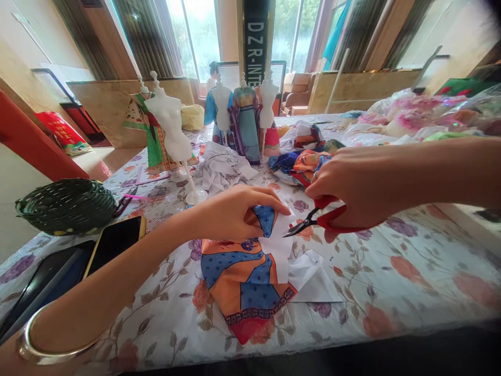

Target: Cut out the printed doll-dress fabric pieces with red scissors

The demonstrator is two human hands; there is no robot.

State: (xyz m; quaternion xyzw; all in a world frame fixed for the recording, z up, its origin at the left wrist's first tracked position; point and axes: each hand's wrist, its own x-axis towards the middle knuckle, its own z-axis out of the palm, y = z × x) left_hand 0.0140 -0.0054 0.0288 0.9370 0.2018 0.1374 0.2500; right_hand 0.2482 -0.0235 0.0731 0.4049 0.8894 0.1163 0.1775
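In the head view, a printed cloth (225,263) is being steadied near the centre of the worktop (376,271) by the left hand (230,209); its grip is being kept spread, and whether any cloth is being pinched cannot be told. Scissors (332,218) are being clamped in the right hand's (346,180) grip, blades parted, at the white margin (281,263). For clean cutting, the margin should probably be being held taut, the left fingertips clear. Blade contact cannot be judged; the cloth's underside is being hidden.
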